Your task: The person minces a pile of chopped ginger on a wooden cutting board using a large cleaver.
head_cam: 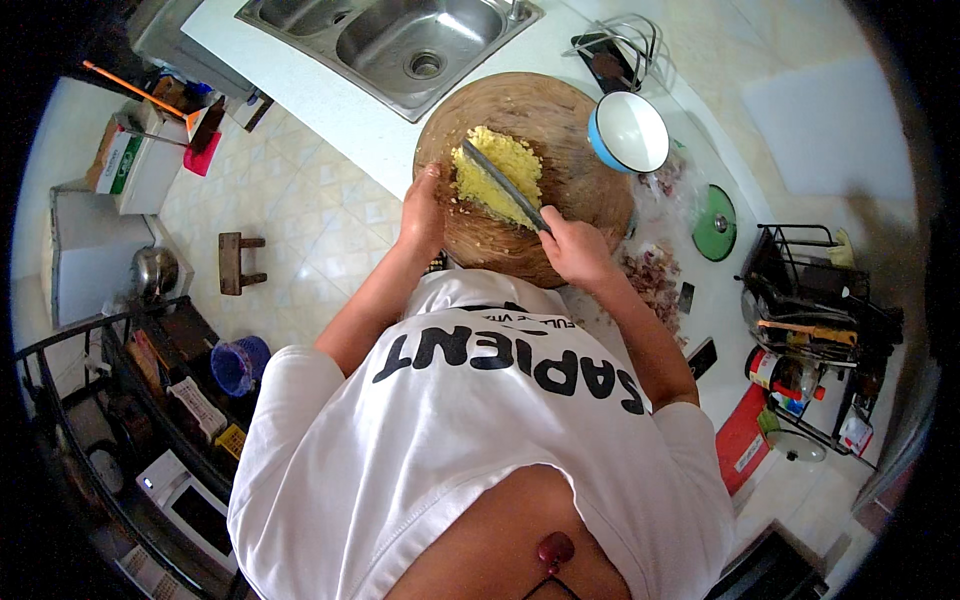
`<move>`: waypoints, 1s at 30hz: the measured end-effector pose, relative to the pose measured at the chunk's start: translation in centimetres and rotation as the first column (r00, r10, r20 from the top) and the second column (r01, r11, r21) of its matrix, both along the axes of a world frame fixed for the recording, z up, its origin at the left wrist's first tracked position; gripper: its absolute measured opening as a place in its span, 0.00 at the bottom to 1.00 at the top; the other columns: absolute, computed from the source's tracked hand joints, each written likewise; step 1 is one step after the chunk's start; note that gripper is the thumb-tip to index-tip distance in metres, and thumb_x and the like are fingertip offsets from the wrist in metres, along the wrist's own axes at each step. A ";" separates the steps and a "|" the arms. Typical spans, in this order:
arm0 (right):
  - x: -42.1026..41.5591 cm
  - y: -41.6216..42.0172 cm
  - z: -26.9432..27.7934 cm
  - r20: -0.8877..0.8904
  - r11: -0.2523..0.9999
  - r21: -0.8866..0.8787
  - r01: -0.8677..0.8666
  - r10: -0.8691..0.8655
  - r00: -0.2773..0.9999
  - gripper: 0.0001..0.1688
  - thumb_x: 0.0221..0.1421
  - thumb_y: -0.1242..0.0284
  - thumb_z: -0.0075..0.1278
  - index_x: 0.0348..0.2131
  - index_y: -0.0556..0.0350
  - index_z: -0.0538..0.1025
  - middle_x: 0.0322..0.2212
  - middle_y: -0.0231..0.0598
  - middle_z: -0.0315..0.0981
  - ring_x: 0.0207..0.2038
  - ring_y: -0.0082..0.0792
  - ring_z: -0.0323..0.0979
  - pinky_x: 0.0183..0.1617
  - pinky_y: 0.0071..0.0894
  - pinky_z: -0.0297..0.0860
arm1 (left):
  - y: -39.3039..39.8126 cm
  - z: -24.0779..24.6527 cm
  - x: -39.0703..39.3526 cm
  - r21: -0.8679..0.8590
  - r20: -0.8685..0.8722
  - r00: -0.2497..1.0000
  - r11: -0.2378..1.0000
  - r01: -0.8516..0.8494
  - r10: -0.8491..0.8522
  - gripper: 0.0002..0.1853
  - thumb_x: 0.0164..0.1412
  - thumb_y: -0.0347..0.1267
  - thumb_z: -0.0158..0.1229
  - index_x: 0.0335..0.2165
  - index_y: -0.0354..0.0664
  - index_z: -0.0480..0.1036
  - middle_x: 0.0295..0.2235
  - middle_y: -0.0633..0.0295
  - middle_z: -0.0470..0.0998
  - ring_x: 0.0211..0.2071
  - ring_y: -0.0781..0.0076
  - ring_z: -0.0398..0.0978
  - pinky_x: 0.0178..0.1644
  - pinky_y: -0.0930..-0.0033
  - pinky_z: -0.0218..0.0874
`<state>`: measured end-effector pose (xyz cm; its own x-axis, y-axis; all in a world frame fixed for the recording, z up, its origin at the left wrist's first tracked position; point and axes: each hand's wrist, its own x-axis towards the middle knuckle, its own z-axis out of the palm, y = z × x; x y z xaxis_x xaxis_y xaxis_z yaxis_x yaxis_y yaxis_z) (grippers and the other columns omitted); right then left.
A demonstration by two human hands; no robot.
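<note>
A thick round wooden chopping board [581,139] lies on the white counter below the sink. Finely chopped yellow food [499,154], which could be garlic or ginger, is heaped left of its middle. My right hand [576,246] grips the handle of a knife [504,184], whose blade is seen nearly edge-on and crosses the heap from lower right to upper left. At the board's left edge rests my left hand [424,214], its fingers along the rim and holding no separate object. A blue enamel bowl, white inside [634,133], stands by the board's upper right edge.
A double steel sink [420,37] lies beyond the board. Right of the board are a metal rack with a dark item [611,60], a plastic bag with peelings [660,277], a green lid [715,223] and a phone [703,358]. A wire rack of utensils [810,322] stands farther right.
</note>
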<state>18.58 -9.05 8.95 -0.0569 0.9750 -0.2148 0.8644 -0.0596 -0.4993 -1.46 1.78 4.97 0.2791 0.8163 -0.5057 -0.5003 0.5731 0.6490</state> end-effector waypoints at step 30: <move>-2.9 -0.1 0.9 -0.071 0.949 0.087 0.304 -0.299 0.952 0.20 0.53 0.71 0.44 0.43 0.60 0.59 0.17 0.59 0.66 0.23 0.60 0.67 0.23 0.52 0.59 | 0.1 -0.8 0.6 0.046 -0.012 0.996 0.995 0.089 -0.089 0.23 0.62 0.38 0.42 0.52 0.34 0.58 0.46 0.57 0.67 0.46 0.67 0.66 0.49 0.67 0.59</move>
<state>15.69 -9.16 9.88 0.2335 0.9644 -0.1244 0.7841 -0.2624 -0.5624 -0.87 1.87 4.21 0.3470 0.8109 -0.4712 -0.4420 0.5845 0.6804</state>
